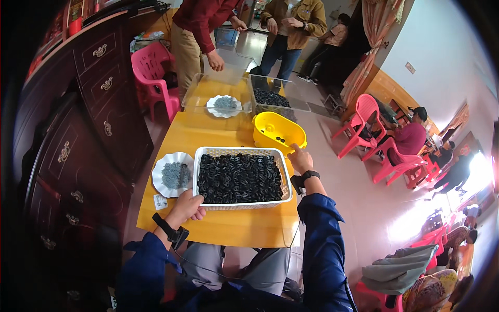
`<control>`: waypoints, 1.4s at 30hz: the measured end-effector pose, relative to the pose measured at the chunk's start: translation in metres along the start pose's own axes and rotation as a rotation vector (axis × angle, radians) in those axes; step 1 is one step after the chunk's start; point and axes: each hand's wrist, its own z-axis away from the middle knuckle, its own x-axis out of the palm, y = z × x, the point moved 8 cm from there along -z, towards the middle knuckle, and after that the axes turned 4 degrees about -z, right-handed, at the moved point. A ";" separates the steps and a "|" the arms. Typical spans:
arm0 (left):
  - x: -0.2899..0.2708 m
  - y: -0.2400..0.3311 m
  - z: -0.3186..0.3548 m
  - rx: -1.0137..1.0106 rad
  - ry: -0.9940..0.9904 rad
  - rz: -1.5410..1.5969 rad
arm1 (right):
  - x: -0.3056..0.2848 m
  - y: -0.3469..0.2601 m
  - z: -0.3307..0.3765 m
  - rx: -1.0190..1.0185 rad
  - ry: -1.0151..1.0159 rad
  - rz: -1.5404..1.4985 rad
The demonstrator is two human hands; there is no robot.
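A white plastic basket [244, 206] full of small black oval pieces [239, 179] sits on the yellow table in front of me. My left hand [187, 205] is curled at the basket's near left corner, and whatever its closed fingers hold is hidden. At the near right rim of a yellow tub [270, 141], my right hand [300, 158] has its fingers drawn together; I cannot make out anything between them. A few black pieces [280, 139] lie inside the tub. Left of the basket, a white scalloped plate [158, 179] carries a heap of small grey pieces [175, 174].
Clear plastic boxes stand at the table's far end, one holding black pieces [270, 98]. Another scalloped plate [212, 106] has grey pieces. Two people stand beyond, one in a red sleeve [200, 23]. Dark drawers [99, 67] line the left; pink chairs [364, 122] stand right.
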 end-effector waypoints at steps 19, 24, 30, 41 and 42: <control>-0.031 -0.002 -0.041 0.026 0.051 0.016 | -0.007 0.000 0.051 0.071 0.133 -0.115; -0.023 0.011 -0.041 0.051 0.021 0.004 | 0.004 0.004 0.034 -0.033 0.023 -0.384; -0.027 0.011 -0.029 0.018 0.016 0.007 | -0.010 -0.002 0.064 0.234 -0.014 -0.785; -0.029 0.003 -0.049 0.040 0.044 0.055 | -0.027 -0.134 0.141 -0.437 0.103 -0.207; -0.028 0.008 -0.049 0.039 0.066 0.088 | -0.018 -0.148 0.144 -0.474 0.037 -0.230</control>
